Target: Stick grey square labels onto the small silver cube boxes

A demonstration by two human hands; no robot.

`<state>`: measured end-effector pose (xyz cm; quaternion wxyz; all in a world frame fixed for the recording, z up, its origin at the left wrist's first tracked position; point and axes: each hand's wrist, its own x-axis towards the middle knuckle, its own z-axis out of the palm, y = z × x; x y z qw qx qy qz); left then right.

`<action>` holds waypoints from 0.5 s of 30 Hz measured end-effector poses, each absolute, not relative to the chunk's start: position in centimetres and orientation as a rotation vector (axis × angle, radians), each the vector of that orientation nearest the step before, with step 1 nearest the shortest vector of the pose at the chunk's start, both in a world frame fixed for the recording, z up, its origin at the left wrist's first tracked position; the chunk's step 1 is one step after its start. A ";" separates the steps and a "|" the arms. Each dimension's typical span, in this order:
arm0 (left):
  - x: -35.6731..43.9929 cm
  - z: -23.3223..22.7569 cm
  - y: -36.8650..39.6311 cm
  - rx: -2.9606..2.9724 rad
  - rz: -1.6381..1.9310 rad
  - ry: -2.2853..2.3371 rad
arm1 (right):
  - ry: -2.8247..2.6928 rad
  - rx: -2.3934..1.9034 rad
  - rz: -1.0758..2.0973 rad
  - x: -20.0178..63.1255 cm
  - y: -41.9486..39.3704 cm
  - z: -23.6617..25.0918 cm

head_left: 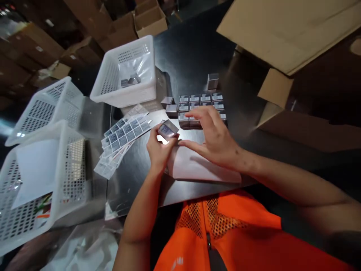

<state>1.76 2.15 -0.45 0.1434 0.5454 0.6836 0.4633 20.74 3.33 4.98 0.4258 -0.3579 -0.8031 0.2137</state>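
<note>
Far left: two white perforated baskets (42,124) side by side on the dark table (191,52), the nearer one holding a white sheet and some printed packaging.
Upper left of centre: a third white basket (124,75), further back, with a clear bag and a few small grey boxes inside.
Left of the hands: label sheets (124,135), fanned and overlapping, flat on the table, just beside the left hand.
Left hand (159,148): raised off the table, fingers closed around the small silver box (167,130) from below and the side.
Small silver box: held tilted above the table's near middle, labelled face up, over the edge of a white sheet (197,165).
Right hand (216,137): fingers spread and slightly curled, thumb tip at the box's right edge; blurred, so cannot tell whether pinching anything.
Behind the hands: rows of labelled boxes (201,101) packed touching one another; two unlabelled boxes just left of them, one more standing apart behind.
Right: large open cardboard carton (282,26), flaps out, well apart from the hands.
Bottom: orange mesh vest (225,233).
</note>
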 end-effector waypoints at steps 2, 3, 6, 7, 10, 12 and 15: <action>1.2 -0.2 2.7 1.376 1.398 2.114 | -2.228 -0.778 0.344 19.9 1.8 5.4; 0.9 -0.1 3.0 1.303 1.413 2.157 | -2.351 -0.728 0.303 19.3 1.0 5.2; 0.6 0.0 3.4 1.191 1.444 2.197 | -2.573 -0.715 0.184 16.8 -0.7 3.4; 0.6 0.0 3.4 1.167 1.448 2.187 | -2.583 -0.745 0.136 15.9 -0.9 2.6; 0.5 -0.1 3.3 1.091 1.410 2.112 | -2.516 -0.821 0.022 14.3 -0.5 0.3; 0.3 -0.1 3.2 1.086 1.378 2.063 | -2.485 -0.809 0.005 14.3 0.1 -0.5; 0.2 -0.2 3.2 1.156 1.337 2.038 | -2.492 -0.755 0.058 15.3 0.9 -0.9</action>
